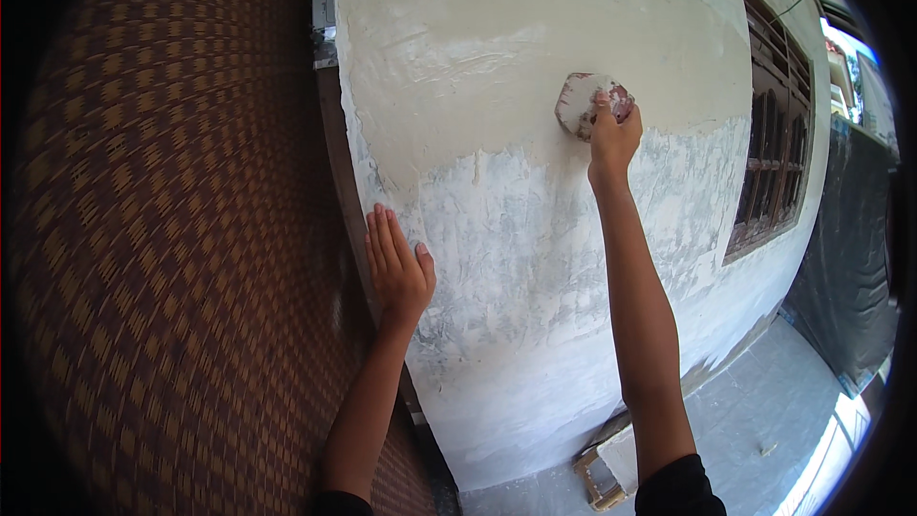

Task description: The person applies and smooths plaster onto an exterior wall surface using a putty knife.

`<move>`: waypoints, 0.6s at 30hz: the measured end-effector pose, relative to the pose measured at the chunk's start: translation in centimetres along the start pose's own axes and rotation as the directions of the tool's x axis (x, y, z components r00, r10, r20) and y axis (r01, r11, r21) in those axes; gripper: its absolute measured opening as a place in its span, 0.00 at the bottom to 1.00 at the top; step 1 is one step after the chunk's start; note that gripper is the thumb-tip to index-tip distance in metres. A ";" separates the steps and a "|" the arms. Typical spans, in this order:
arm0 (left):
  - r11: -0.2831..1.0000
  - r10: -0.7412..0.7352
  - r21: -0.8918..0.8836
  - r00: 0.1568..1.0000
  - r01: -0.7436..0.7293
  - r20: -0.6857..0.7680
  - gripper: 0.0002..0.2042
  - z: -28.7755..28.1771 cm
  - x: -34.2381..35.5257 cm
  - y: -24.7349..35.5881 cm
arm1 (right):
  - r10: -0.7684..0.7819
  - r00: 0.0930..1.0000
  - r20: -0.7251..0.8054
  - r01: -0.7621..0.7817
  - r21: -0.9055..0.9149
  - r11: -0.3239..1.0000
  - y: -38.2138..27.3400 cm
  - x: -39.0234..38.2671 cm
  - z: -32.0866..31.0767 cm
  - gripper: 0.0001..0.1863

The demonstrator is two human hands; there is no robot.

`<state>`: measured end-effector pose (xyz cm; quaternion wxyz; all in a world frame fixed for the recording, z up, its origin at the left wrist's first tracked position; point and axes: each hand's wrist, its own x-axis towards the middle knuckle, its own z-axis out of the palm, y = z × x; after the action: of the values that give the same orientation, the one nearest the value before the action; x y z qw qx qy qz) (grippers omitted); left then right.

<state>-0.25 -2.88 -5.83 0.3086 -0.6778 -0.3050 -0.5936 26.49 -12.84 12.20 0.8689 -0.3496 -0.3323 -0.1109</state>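
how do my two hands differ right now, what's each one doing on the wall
The left hand lies flat and open, fingers straight, at the wall's left edge, holding nothing. The right hand is raised higher, curled around a plaster-smeared sanding pad pressed against the wall. Both touch the same wall.

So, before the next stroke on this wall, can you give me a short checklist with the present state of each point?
1. Right hand grips the scraper pad: ok, fingers closed over it.
2. Pad lies flat on the wall: ok, it appears pressed to the surface.
3. Left hand steadies the body: ok, open palm flat at the wall corner.
4. Upper cream coat is even: cannot tell, some ridges show near the corner.
5. Lower grey patchy area is covered: not ok.
6. Window frame is clear of the pad: ok, well to the right.
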 end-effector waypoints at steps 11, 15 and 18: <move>1.000 0.000 0.011 1.000 0.000 0.001 0.31 -0.3 -0.1 -0.8 | -0.588 0.562 0.581 0.670 0.097 0.736 -2.4 -14.1 7.3 0.12; 1.000 -0.010 -0.011 1.000 0.010 0.009 0.31 -0.5 -0.3 -0.8 | -0.241 0.849 0.470 0.312 -0.079 0.947 -0.6 -8.9 4.9 0.16; 1.000 -0.017 -0.006 1.000 0.017 0.006 0.31 -0.9 0.1 -0.3 | 0.001 0.996 0.085 -0.007 0.079 0.997 0.9 -3.2 -1.0 0.17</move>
<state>-1.02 -3.43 -5.66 0.3006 -0.6779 -0.3098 -0.5951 24.99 -12.99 9.11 0.8675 -0.3201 -0.3722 -0.0809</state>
